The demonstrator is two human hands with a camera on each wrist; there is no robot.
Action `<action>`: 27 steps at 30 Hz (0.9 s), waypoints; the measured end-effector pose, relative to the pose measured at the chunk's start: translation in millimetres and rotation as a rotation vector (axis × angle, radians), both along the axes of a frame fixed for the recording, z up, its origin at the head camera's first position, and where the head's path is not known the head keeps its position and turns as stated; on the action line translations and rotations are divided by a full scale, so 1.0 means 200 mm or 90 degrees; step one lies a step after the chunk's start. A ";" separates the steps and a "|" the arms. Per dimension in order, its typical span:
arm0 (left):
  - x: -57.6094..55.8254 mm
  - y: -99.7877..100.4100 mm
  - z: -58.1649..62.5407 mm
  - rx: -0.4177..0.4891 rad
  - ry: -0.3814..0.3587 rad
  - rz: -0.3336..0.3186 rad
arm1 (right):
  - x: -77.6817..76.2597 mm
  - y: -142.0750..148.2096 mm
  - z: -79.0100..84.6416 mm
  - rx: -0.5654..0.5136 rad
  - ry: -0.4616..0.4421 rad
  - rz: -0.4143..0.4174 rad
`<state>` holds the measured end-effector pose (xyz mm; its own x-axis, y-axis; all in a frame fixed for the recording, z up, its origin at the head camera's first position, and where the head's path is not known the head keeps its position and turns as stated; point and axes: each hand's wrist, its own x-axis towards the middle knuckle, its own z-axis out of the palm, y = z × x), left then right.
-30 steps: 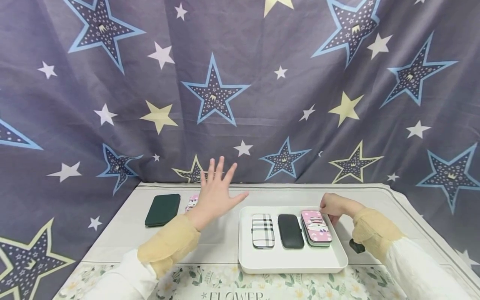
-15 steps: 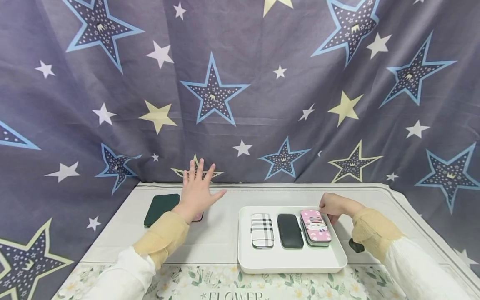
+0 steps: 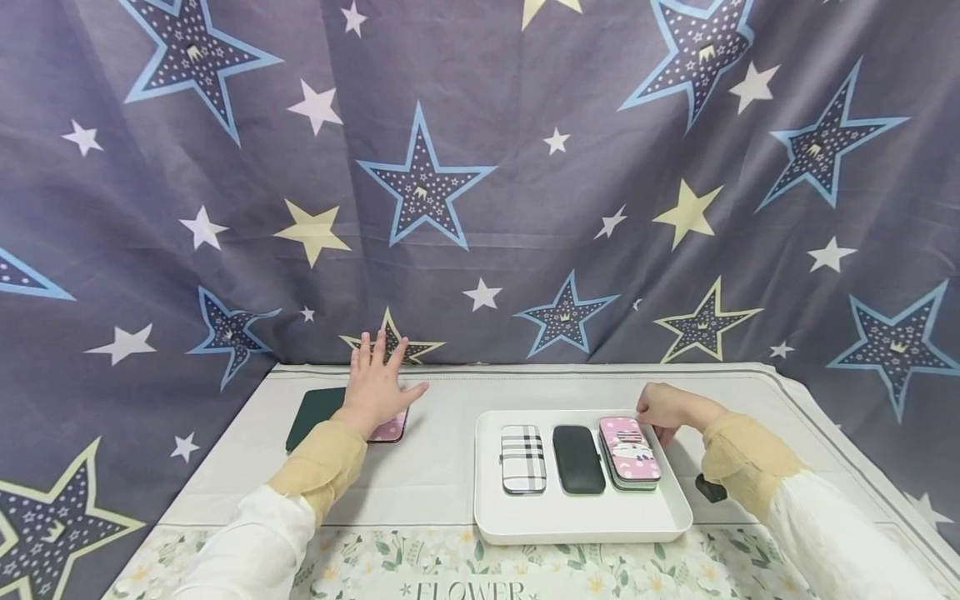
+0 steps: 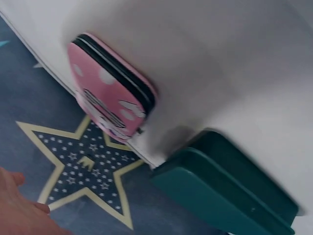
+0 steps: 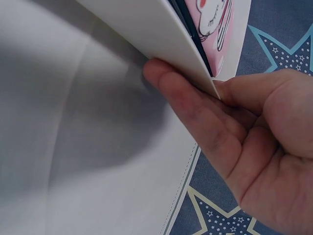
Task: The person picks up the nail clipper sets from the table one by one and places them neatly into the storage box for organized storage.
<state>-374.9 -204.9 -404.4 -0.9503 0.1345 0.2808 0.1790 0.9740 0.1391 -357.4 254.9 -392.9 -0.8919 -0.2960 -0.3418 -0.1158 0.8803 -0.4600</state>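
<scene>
My left hand [image 3: 375, 390] is spread with straight fingers above a pink patterned case [image 3: 391, 430], which it partly hides in the head view. A dark green case [image 3: 309, 417] lies just left of that. The left wrist view shows the pink case [image 4: 110, 85] and the green case [image 4: 225, 183] side by side, apart from the fingers. My right hand [image 3: 670, 410] pinches the right rim of a white tray [image 3: 585, 527], thumb inside and fingers underneath in the right wrist view. In the tray lie a plaid case [image 3: 523, 460], a black case [image 3: 579, 460] and a pink case [image 3: 630, 450] stacked on a greenish one.
Both hands work over a table with a pale cloth [image 3: 442, 483] and a floral strip [image 3: 420, 550] along its front. A star-printed curtain [image 3: 480, 208] hangs right behind it. Near the right wrist lies a small dark object [image 3: 711, 489].
My left hand has moved left, from between the pink case and the tray to over the pink case. The right hand stays at the tray's rim.
</scene>
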 end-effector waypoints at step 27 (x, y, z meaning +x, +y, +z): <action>-0.04 -0.15 -0.17 0.071 -0.148 0.038 | 0.00 0.00 0.00 0.005 0.003 0.000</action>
<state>-383.2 -234.4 -438.0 -0.9963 0.0571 0.0636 0.0726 0.9581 0.2772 -357.7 254.4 -392.4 -0.8936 -0.2930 -0.3402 -0.1176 0.8841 -0.4523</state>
